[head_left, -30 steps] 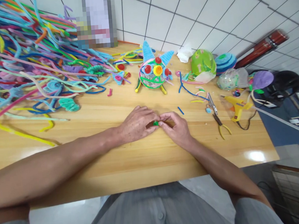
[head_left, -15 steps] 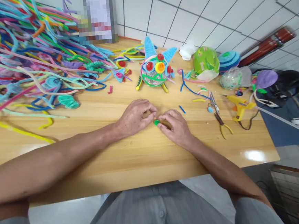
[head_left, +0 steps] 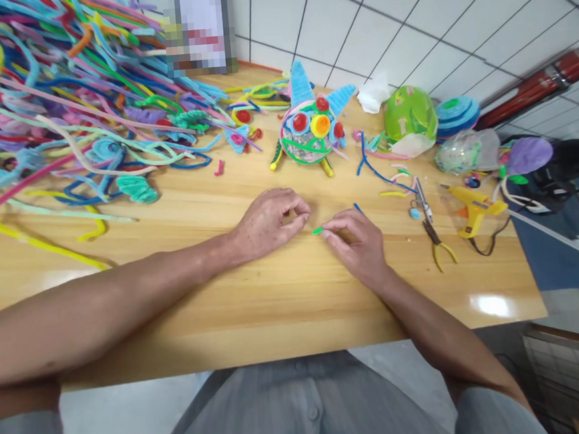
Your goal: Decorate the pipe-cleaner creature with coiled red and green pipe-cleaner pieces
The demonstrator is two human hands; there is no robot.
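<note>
Both my hands rest on the wooden table point(head_left: 277, 311) near its middle. My right hand point(head_left: 356, 245) pinches a short green pipe-cleaner piece point(head_left: 317, 230), whose tip pokes out to the left of my fingers. My left hand point(head_left: 270, 222) lies a little to the left, fingers curled with thumb against fingertips; I cannot make out anything in them. A small gap separates the two hands. Behind them stands a round pipe-cleaner creature point(head_left: 312, 135) with blue ears and red and yellow discs.
A big heap of coloured pipe cleaners point(head_left: 60, 108) covers the table's back left. At the right lie pliers point(head_left: 437, 245), scissors point(head_left: 421, 196), a yellow glue gun point(head_left: 474, 209), a green ball point(head_left: 409, 117) and a blue coil point(head_left: 456, 113). A short blue piece point(head_left: 357, 207) lies beside my right hand.
My hands have drawn apart; before, both fingertips met on the green piece. Now only the right hand keeps it, and it looks straighter. The camera has shifted slightly.
</note>
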